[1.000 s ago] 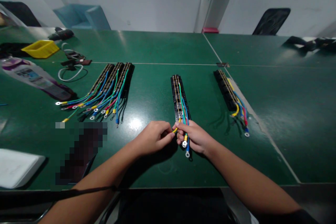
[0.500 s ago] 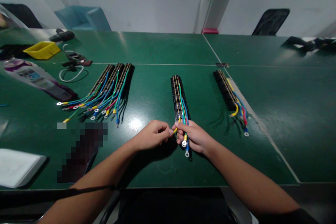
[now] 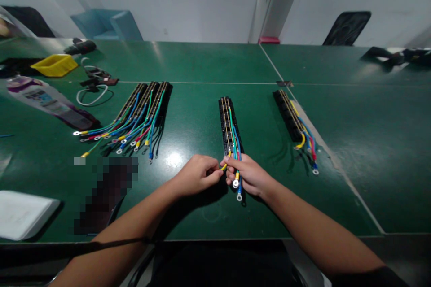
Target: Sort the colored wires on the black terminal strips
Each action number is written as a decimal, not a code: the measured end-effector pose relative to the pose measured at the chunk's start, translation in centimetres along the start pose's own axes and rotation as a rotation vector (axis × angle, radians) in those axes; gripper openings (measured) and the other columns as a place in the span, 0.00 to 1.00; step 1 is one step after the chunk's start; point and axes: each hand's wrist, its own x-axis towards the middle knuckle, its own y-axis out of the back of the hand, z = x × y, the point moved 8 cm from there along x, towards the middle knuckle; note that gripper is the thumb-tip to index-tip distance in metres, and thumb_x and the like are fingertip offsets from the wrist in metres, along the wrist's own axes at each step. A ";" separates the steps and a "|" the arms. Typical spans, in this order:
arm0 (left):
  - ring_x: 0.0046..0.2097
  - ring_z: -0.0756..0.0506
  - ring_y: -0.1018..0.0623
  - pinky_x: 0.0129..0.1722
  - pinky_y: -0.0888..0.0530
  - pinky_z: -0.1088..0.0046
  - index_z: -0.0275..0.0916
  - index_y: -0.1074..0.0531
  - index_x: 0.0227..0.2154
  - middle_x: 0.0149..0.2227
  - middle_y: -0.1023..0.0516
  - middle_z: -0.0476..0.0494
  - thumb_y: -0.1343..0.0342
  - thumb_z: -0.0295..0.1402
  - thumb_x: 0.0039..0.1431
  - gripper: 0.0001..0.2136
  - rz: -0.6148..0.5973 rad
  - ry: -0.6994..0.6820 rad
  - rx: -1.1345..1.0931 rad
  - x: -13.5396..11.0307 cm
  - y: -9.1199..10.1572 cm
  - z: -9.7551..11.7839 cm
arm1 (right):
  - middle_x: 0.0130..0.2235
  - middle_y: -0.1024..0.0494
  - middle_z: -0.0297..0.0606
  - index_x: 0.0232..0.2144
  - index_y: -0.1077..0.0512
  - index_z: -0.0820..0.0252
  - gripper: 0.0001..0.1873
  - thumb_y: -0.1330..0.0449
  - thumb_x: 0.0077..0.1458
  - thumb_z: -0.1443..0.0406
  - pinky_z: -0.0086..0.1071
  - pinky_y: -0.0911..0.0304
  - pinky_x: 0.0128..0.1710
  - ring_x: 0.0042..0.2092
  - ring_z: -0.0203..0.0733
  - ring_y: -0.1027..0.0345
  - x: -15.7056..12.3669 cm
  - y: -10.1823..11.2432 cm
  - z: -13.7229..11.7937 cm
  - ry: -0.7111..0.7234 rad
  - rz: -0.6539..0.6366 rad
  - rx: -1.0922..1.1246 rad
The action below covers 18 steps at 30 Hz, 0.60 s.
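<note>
In the middle of the green table lies a black terminal strip point(image 3: 226, 121) with metal bars along it and coloured wires running toward me. My right hand point(image 3: 251, 175) is closed around the blue and green wires point(image 3: 235, 143) at its near end. Their ring terminals point(image 3: 236, 183) stick out below the fingers. My left hand point(image 3: 200, 174) pinches a short yellow wire point(image 3: 223, 167), which bends out to the left between the two hands. The yellow wire's tip is hidden by the left fingers.
Three similar wired strips point(image 3: 148, 103) lie side by side to the left, and another strip point(image 3: 288, 114) to the right. A bottle point(image 3: 52, 101), a yellow tray point(image 3: 55, 65), a white box point(image 3: 27, 213) and a blurred-out dark object point(image 3: 106, 197) are at left. A cable point(image 3: 92, 94) lies behind.
The fingers of my left hand have shifted slightly on the yellow wire, their knuckles bending a little more. My right hand stays nearly still on the wires.
</note>
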 end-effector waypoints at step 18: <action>0.23 0.55 0.39 0.25 0.46 0.77 0.34 0.35 0.20 0.18 0.40 0.54 0.54 0.35 0.62 0.16 0.010 -0.019 -0.028 0.1 0.3 0.0 | 0.17 0.38 0.24 0.28 0.36 0.61 0.13 0.36 0.51 0.61 0.27 0.34 0.18 0.17 0.29 0.42 0.0 0.3 0.2 0.010 0.031 -0.054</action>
